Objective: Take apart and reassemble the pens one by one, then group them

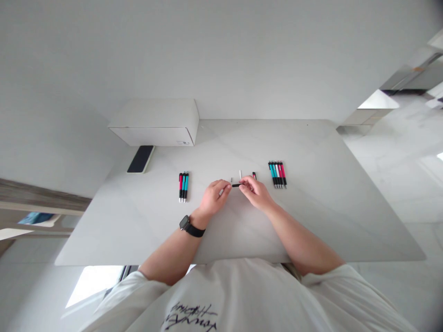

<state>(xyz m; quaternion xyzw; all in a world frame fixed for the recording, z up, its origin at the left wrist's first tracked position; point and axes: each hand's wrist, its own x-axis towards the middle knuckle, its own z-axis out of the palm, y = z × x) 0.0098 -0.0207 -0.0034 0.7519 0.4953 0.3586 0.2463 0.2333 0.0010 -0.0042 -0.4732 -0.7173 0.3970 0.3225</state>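
My left hand (213, 196) is closed, its thumb and fingertips pinched together at the left end of a short black pen part (236, 185). From the other side, my right hand (256, 192) grips the right end of this part between thumb and fingers. Just beyond my fingers lie a tiny spring-like piece (231, 180) and a thin white pen tube (240, 174). A red and black pen piece (254, 175) shows behind my right hand, which partly hides it.
Red and teal pens (183, 187) lie in a row on the left. Several more pens (277, 174) are lined up on the right. A phone (140, 159) rests before a white box (155, 131) at the back left of the table (332, 203). A wall stands behind.
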